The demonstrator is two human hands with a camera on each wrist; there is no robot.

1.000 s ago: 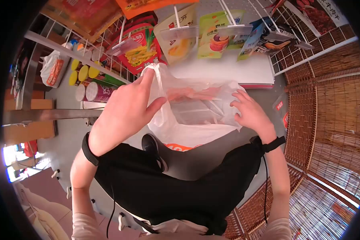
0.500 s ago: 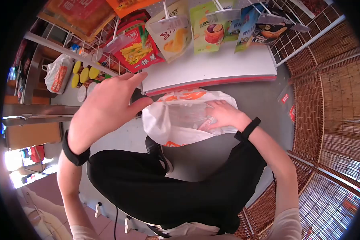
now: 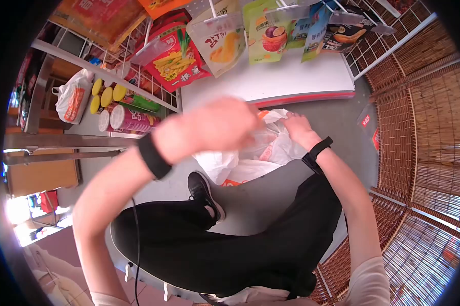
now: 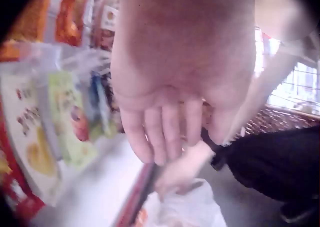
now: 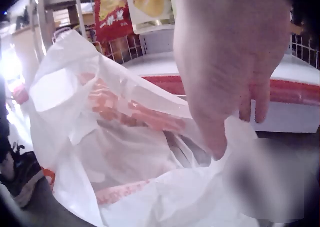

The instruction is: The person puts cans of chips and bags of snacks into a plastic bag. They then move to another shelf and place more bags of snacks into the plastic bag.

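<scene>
A white plastic bag with orange print [image 3: 217,164] sits on the floor between the person's legs, its mouth facing up. My right hand [image 3: 300,130] is at the bag's right rim; in the right wrist view, the thumb [image 5: 216,144] dips inside the edge while other fingers stay outside, pinching the plastic. Blurred in the head view, my left hand [image 3: 214,125] hovers over the bag's left part and hides some of it. Its fingers [image 4: 156,132] hang fairly straight in the left wrist view, with nothing held.
Snack pouches [image 3: 175,64] hang from a wire rack ahead, above a white board with a red edge [image 3: 311,96]. Canisters [image 3: 130,118] and another white bag [image 3: 75,99] stand at the left. Woven panels [image 3: 393,137] rise on the right; a black shoe [image 3: 202,191] is beside the bag.
My left hand has left the bag's left rim, drawn back left, then swung right over the bag. The bag has come lower and nearer. My right hand went into its mouth, then back to its right rim.
</scene>
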